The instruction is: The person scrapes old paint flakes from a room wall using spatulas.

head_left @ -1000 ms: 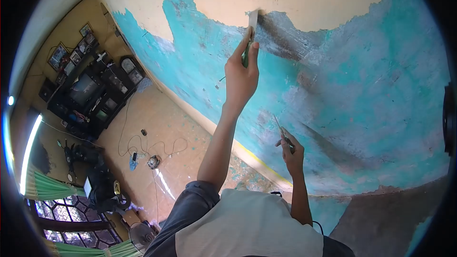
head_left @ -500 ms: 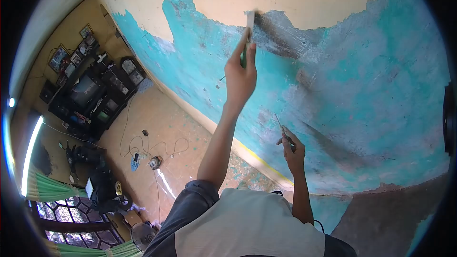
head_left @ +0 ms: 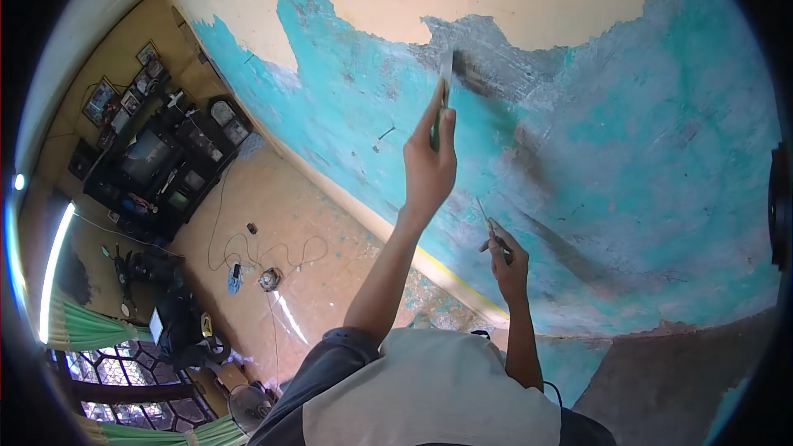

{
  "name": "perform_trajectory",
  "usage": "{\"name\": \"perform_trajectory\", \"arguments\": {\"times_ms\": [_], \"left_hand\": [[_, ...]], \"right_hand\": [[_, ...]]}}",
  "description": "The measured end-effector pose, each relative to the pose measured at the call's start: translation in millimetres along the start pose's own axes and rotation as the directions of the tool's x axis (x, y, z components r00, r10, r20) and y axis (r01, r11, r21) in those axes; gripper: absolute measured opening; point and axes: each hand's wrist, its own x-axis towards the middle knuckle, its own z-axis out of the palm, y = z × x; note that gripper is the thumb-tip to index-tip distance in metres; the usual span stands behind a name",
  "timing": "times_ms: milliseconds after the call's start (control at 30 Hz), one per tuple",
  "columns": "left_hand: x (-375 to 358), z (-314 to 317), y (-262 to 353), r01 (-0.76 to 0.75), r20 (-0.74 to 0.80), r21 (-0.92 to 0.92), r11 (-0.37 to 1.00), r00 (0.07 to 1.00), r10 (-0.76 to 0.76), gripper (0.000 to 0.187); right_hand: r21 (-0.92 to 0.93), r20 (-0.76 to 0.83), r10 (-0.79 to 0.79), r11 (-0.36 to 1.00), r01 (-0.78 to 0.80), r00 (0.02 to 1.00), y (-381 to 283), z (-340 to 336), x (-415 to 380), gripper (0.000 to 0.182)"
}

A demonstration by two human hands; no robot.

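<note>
A scraper (head_left: 448,66), its metal blade seen nearly edge-on and a bit of green handle showing, is gripped in my left hand (head_left: 430,167). The blade lies against the wall (head_left: 628,165), over a grey scraped patch just below the ragged edge of the cream paint. Lower and to the right, my right hand (head_left: 510,267) is closed around a slim tool (head_left: 486,216) with a thin, pointed end. That tool points up and to the left in front of the turquoise part of the wall.
Paint flakes (head_left: 438,301) are scattered on the tiled floor (head_left: 330,231) along the wall's foot. A cable (head_left: 239,239) loops over the floor near a small round object (head_left: 270,279). A dark TV cabinet (head_left: 157,157), a motorbike (head_left: 169,314) and a fan (head_left: 249,406) stand to the left.
My left hand and the scraper have moved down the wall and slightly right, away from the cream edge. My right hand has stayed in place with its tool.
</note>
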Motion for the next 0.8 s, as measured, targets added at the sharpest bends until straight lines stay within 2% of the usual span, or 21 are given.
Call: {"name": "perform_trajectory", "arguments": {"times_ms": [67,100,133,200,233,267,333,400,533,600,667,733,800], "left_hand": [[2,5,-12,-0.208,-0.057,0.027,0.978,0.976,0.209,0.046],[17,2,-11,-0.263,-0.087,0.008,0.965,0.961,0.263,0.046],[28,-3,-5,-0.274,-0.106,0.076,0.959,0.954,0.281,0.046],[43,-16,17,-0.143,-0.111,0.077,0.987,0.982,0.151,0.046],[45,-19,21,-0.143,-0.108,0.094,0.985,0.982,0.153,0.046],[43,-16,15,-0.149,-0.112,0.091,0.985,0.981,0.159,0.046],[30,-7,-15,-0.270,-0.112,0.050,0.962,0.955,0.274,0.051],[9,7,-30,-0.330,-0.104,0.097,0.939,0.935,0.339,0.050],[19,-4,-6,-0.211,-0.073,-0.010,0.977,0.975,0.210,0.051],[19,-6,-6,-0.206,-0.083,-0.005,0.979,0.975,0.204,0.050],[16,-4,-15,-0.261,-0.085,0.097,0.960,0.959,0.270,0.049],[14,2,-17,-0.290,-0.104,0.059,0.955,0.950,0.295,0.048],[20,0,-23,-0.326,-0.102,0.099,0.940,0.936,0.336,0.047]], "right_hand": [[-0.001,-0.008,0.012,1.000,-0.012,1.000,1,1,1,0.042],[0.014,-0.003,0.009,1.000,-0.009,1.000,1,1,1,0.042],[0.027,0.004,0.008,1.000,-0.008,1.000,1,0,0,0.042],[0.009,0.006,0.006,1.000,-0.006,1.000,0,-2,1,0.042],[-0.008,0.006,0.000,1.000,0.001,1.000,0,-3,1,0.041],[-0.011,0.008,-0.009,1.000,0.009,1.000,-1,-5,3,0.041],[0.007,-0.007,0.011,1.000,-0.011,1.000,1,-5,4,0.041],[0.008,-0.008,0.001,1.000,-0.001,1.000,4,-6,7,0.041],[0.007,-0.003,-0.009,1.000,0.009,1.000,0,-8,11,0.042],[0.007,0.010,-0.014,1.000,0.014,1.000,0,-9,16,0.042],[0.011,0.023,-0.013,1.000,0.013,1.000,1,-5,11,0.042],[0.008,0.036,0.008,1.000,-0.008,0.999,0,-2,12,0.043],[0.010,0.045,0.018,1.000,-0.018,0.999,4,-2,11,0.043]]}}
